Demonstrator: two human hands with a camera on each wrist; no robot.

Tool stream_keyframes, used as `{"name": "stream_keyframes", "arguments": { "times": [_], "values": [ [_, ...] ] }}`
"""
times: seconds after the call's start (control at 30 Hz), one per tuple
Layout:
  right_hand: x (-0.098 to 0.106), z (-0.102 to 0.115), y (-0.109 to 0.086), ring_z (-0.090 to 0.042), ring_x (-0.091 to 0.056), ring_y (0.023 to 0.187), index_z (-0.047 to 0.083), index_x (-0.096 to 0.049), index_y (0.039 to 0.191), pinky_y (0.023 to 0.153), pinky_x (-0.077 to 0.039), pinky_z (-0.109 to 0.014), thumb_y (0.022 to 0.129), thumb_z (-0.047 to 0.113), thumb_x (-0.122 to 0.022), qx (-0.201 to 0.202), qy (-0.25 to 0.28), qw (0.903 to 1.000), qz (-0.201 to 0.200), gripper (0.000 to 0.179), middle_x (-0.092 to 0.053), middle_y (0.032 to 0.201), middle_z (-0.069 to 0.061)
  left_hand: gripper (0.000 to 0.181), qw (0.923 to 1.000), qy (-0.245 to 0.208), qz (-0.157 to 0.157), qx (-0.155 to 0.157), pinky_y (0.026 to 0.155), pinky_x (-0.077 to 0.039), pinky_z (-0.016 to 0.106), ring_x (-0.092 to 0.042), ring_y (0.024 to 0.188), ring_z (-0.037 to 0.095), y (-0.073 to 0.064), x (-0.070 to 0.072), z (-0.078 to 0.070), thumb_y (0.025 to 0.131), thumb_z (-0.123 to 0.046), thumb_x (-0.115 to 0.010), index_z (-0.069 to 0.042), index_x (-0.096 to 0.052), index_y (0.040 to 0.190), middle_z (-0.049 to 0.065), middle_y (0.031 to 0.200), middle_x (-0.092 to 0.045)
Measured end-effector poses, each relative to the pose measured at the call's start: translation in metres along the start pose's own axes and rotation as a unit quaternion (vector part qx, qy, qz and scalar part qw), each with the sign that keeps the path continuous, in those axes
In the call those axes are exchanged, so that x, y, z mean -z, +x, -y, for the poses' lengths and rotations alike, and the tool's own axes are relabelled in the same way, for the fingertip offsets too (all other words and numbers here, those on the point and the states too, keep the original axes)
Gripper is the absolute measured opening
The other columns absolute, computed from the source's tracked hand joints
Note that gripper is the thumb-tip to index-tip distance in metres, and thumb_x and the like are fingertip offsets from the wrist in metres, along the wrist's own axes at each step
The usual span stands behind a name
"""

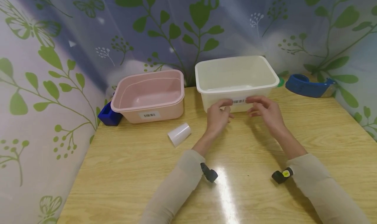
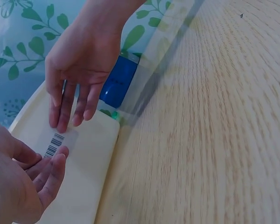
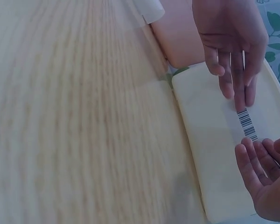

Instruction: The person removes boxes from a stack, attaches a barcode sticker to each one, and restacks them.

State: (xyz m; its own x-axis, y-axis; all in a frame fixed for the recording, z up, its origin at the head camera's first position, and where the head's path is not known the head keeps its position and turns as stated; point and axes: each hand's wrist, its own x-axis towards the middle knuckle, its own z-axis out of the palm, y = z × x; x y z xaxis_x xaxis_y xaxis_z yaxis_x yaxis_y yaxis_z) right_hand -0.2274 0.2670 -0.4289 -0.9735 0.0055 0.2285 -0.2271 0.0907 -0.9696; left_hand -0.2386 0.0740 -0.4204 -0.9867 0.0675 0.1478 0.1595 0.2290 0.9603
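Observation:
A white plastic bin (image 1: 213, 101) stands at the back of the table, its front wall carrying a barcode label (image 1: 239, 101). At the label's left end is my left hand (image 1: 217, 117), fingers loosely bent. My right hand (image 1: 266, 112) is at the other end, its fingertips close to the label. In the left wrist view, the barcode (image 2: 54, 144) shows between both hands, and the right hand's fingers hang nearly straight. Neither hand visibly grips anything. Whether the fingertips touch the label or only hover over it, I cannot tell.
Left of the white bin stands a pink bin (image 1: 159, 112) with its own label. A white cylinder (image 1: 179, 134) lies in front of it. A blue box (image 1: 110, 114) sits at the far left, a blue tape dispenser (image 1: 309, 86) at the right. A patterned curtain (image 1: 182, 31) hangs behind.

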Motion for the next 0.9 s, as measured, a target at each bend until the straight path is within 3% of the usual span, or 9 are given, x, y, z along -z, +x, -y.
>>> {"name": "stream_keyframes", "arguments": {
  "times": [0.2,0.47,0.73,0.9],
  "values": [
    [-0.009,-0.001,0.001,-0.015,-0.072,0.085,-0.013,-0.060,0.130,0.074,-0.062,-0.026,0.108,0.005,-0.048,0.010,0.004,0.9998,0.019,0.031,-0.070,0.117,-0.003,0.026,1.0000,-0.002,0.005,-0.003,0.050,-0.053,0.023,-0.076,0.074,0.029,0.001,-0.005,-0.001,0.102,-0.002,-0.058,-0.007,-0.075,0.121,0.006,0.117,-0.076],
    [-0.012,-0.004,-0.001,-0.018,-0.072,0.091,-0.007,-0.061,0.134,0.079,-0.062,-0.028,0.110,0.012,-0.046,-0.023,-0.034,0.9988,0.027,0.034,-0.064,0.128,-0.016,0.026,0.9998,-0.003,0.017,0.013,0.051,-0.052,0.023,-0.075,0.074,0.028,-0.001,-0.004,0.004,0.103,-0.004,-0.057,-0.004,-0.072,0.124,0.014,0.114,-0.076],
    [-0.005,-0.005,-0.005,-0.014,-0.073,0.091,-0.006,-0.059,0.137,0.079,-0.062,-0.027,0.111,0.014,-0.046,-0.038,-0.049,0.9977,0.027,0.035,-0.061,0.133,-0.021,0.029,0.9999,0.001,0.011,0.013,0.052,-0.054,0.024,-0.074,0.069,0.019,-0.001,0.001,0.009,0.101,-0.002,-0.056,-0.006,-0.073,0.124,0.011,0.118,-0.076],
    [0.000,-0.003,-0.008,-0.016,-0.073,0.093,-0.006,-0.059,0.137,0.079,-0.062,-0.026,0.111,0.016,-0.047,-0.035,-0.063,0.9971,0.024,0.036,-0.063,0.131,-0.015,0.030,0.9998,0.002,0.012,0.018,0.055,-0.056,0.025,-0.074,0.071,0.018,-0.003,0.004,0.010,0.102,-0.002,-0.055,-0.008,-0.073,0.125,0.004,0.119,-0.075]
  ]
}}
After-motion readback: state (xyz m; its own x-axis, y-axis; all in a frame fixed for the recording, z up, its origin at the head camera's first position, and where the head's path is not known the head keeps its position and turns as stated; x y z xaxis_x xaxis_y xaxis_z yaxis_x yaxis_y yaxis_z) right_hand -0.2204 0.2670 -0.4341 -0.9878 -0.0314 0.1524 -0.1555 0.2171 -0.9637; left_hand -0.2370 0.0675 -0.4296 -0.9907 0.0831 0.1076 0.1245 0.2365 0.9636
